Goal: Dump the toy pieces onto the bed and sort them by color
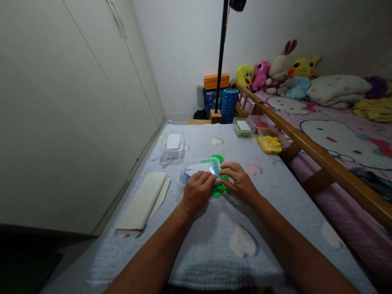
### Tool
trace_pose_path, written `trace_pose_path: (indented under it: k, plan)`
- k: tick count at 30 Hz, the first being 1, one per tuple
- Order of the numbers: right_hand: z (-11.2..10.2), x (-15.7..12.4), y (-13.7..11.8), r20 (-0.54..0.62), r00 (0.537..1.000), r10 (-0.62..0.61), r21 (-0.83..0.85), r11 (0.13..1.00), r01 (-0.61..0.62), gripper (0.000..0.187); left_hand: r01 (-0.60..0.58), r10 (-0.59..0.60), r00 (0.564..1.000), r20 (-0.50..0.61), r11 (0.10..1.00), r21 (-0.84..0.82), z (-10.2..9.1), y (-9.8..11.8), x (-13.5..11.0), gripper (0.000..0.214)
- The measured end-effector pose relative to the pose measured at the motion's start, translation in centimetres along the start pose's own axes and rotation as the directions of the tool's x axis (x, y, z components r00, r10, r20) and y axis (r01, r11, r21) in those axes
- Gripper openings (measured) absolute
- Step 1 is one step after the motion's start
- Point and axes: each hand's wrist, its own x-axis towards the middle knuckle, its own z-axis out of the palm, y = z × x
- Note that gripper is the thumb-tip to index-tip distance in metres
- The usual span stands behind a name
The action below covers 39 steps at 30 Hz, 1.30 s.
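Note:
A clear plastic box with a white label on top sits mid-table, with something blue showing inside its left part. My left hand is closed at the box's near right corner, fingers pressed together on its rim. From the other side my right hand curls its fingers and thumb toward the box's right edge, fingertips touching it. Just what lies between the fingertips is hidden. Flat green perforated pieces lie beside the box, partly under my right hand, and another green piece lies behind it.
A clear container with a white label stands back left. Folded beige paper or cloth lies at left. Back right are boxes with green, red and yellow pieces. A wooden bed rail borders the right; a cabinet stands left.

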Motion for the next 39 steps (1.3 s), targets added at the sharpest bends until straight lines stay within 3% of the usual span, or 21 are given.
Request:
trace_pose_path:
  k: [6, 13, 22, 32, 39]
  plan:
    - [-0.5, 0.6, -0.8, 0.129, 0.988, -0.087, -0.060, 0.994, 0.095, 0.013, -0.004, 0.004, 1.000, 0.002, 0.998, -0.070, -0.9, -0.7, -0.4, 0.008]
    - [-1.5, 1.7, -2.4, 0.292, 0.952, -0.089, 0.005, 0.996, 0.091, 0.013, 0.000, 0.002, 1.000, 0.016, 0.995, -0.099, -1.6, -0.9, -0.9, 0.008]
    - [-0.1, 0.5, -2.0, 0.196, 0.978, -0.072, -0.045, 0.996, 0.082, 0.010, 0.009, -0.010, 1.000, -0.010, 0.996, -0.087, -1.0, -0.6, -1.2, 0.011]
    - [-1.4, 1.8, -2.0, 0.317, 0.948, -0.018, 0.137, 0.990, -0.028, 0.012, 0.020, -0.021, 1.000, -0.004, 0.998, -0.067, -1.0, -0.7, -1.1, 0.017]
    - [-0.8, 1.8, -2.4, 0.246, 0.968, 0.051, 0.145, 0.986, -0.089, 0.011, 0.063, -0.064, 0.998, -0.029, 0.998, -0.027, -0.7, -0.3, -0.9, 0.018]
